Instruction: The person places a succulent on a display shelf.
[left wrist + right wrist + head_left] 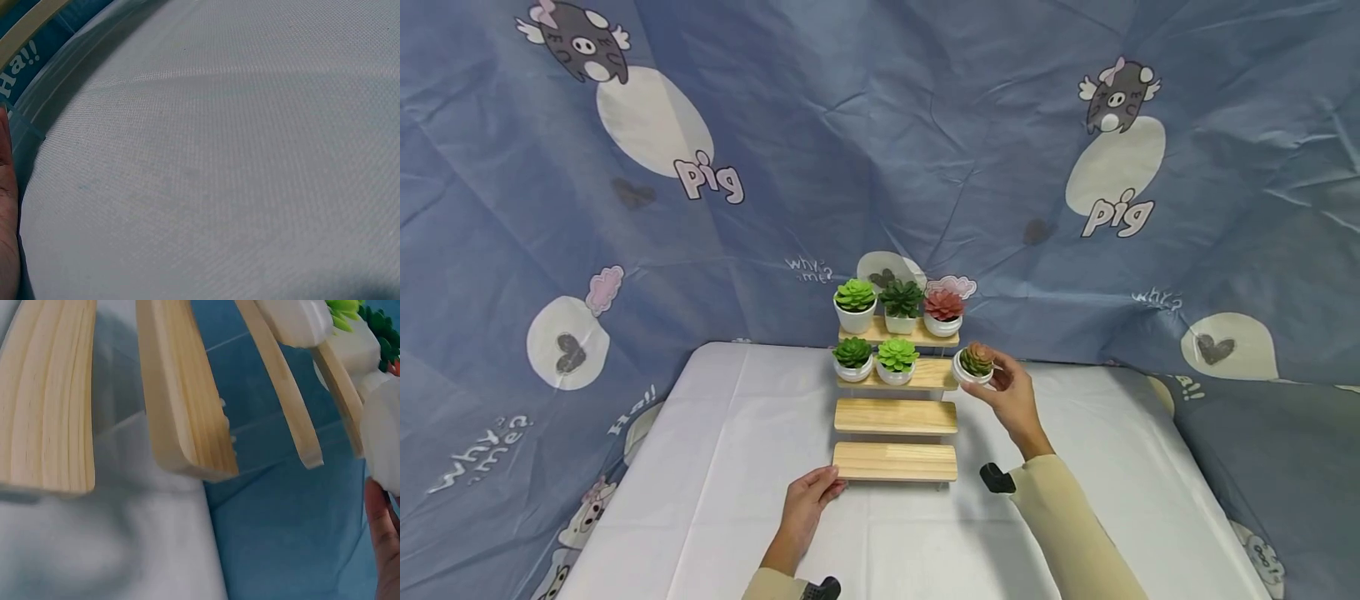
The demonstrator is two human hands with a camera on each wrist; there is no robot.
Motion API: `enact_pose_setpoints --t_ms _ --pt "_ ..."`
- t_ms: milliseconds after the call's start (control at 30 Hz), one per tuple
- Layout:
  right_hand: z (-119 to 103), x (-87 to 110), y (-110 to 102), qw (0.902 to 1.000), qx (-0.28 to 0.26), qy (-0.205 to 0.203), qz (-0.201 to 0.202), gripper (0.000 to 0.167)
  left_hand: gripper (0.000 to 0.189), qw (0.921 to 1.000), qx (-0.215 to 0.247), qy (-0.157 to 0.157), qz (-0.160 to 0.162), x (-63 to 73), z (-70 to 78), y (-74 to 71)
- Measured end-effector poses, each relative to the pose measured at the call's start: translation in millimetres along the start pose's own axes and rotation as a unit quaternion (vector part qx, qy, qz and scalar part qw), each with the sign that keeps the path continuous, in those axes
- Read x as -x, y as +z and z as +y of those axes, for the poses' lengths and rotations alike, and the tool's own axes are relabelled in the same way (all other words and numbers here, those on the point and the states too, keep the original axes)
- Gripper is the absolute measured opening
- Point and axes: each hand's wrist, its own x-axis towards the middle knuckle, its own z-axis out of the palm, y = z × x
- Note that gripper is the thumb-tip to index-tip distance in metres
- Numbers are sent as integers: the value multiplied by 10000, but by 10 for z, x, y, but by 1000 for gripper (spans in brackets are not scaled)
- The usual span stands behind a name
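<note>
My right hand [1017,402] grips a potted succulent [976,362] with brownish-orange and green leaves. The white pot tilts at the right end of the second board from the top. In the right wrist view, that pot [384,437] appears at the right edge, fingers [381,526] against it. A tiered wooden plant stand [895,417] has narrow boards on clear supports. My left hand [807,502] pinches the left front corner of its lowest board. Beside the pot in my right hand, a bright green succulent [897,358] and a dark green one [853,357] sit on the second board.
Along the top board stand a light green succulent [855,302], a dark green one [901,305] and a red one [943,310], all in white pots. A white cloth [760,417] covers the table. Blue printed fabric [880,150] hangs close behind the stand.
</note>
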Motion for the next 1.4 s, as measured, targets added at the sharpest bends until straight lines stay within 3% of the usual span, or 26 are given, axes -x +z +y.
enact_pose_setpoints --t_ms 500,967,1300,1400 --pt "56 -51 296 9991 316 -270 -94 66 18 10000 46 65 -22 0 -38 -26" --pt "107 -123 404 9946 984 -261 -207 71 23 10000 -22 46 26 17 -27 -10" --pt "102 -102 409 9954 882 -262 -259 69 23 10000 -46 83 -30 4 -38 -25" --pt "-10 -59 387 9960 768 -225 -392 68 20 9999 -35 91 -26 -12 -42 -24"
